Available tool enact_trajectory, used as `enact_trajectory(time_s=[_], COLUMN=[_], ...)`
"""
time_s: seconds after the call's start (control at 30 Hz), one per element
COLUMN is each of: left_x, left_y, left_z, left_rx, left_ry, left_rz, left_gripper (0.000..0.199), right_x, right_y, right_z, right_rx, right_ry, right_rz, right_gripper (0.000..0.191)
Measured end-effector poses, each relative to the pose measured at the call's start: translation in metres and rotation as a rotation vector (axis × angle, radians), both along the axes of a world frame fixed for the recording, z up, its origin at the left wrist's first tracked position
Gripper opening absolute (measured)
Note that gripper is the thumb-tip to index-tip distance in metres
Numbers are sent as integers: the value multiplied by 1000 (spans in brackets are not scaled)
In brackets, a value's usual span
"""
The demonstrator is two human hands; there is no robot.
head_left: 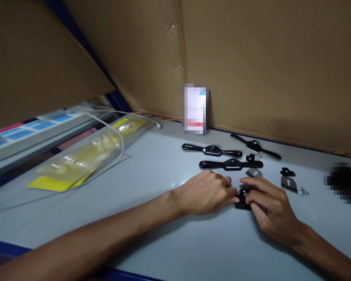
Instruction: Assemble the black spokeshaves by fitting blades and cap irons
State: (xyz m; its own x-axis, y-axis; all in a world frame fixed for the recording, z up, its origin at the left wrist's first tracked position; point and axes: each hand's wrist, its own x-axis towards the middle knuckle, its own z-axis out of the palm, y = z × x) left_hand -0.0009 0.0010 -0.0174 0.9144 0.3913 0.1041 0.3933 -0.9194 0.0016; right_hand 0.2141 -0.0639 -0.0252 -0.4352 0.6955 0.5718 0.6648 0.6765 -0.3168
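Black, glossy, probably metal: the tool body [242, 202] sits low over the bench [169, 242], between your two hands, its middle showing and its ends mostly hidden by your fingers. Your left hand [207, 192] is curled closed around its left end; your right hand [272, 207] grips the right side with bent fingers, thumb placement unclear.

Handling, judged by looks: stiff, won't flex, fairly light but solid. Smooth coating may slip, so wrap the rounded end handles, one per side, and steady the flat middle with fingertips. Keep skin off the lower edge in case it's sharp.

Similar black tools lie beyond your hands: one nearer [233, 163], one behind it [213, 149], one angled [253, 146]. To your right, a grey slotted plate [291, 188] lies just beside a small black cap [287, 172] and a winged screw [304, 191]. Plate is thin and rigid; take it by the sides. Screw is tiny, easily dropped; pinch its wings.
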Motion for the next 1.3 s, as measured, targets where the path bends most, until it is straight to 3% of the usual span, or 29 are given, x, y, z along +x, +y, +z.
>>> enact_trajectory(time_s=[0.17, 0.37, 0.53, 0.7, 0.87, 1.03, 1.2, 1.3], left_x=[-1, -2, -1, -1, -1, -2, -2, -2], left_y=[0, 0, 0, 0, 1, 1, -1, -1], left_z=[0, -2, 0, 1, -2, -2, 0, 0], left_rx=[-10, 11, 5, 6, -13, 5, 2, 1], left_ry=[-17, -57, -11, 8, -9, -15, -10, -17], left_rz=[2, -3, 27, 30, 34, 25, 33, 33], left_gripper=[34, 34, 31, 24, 24, 23, 23, 23], right_x=[6, 8, 10, 9, 10, 10, 10, 9], right_y=[7, 9, 11, 10, 11, 11, 11, 11], right_z=[-2, -6, -7, -6, -7, -7, -7, -6], right_rx=[61, 35, 70, 52, 53, 39, 47, 38], right_ry=[-2, 8, 42, 17, 64, 28, 75, 43], right_rz=[-83, 82, -29, 101, -33, 120, -27, 64], right_gripper=[28, 32, 31, 33, 32, 34, 33, 35])
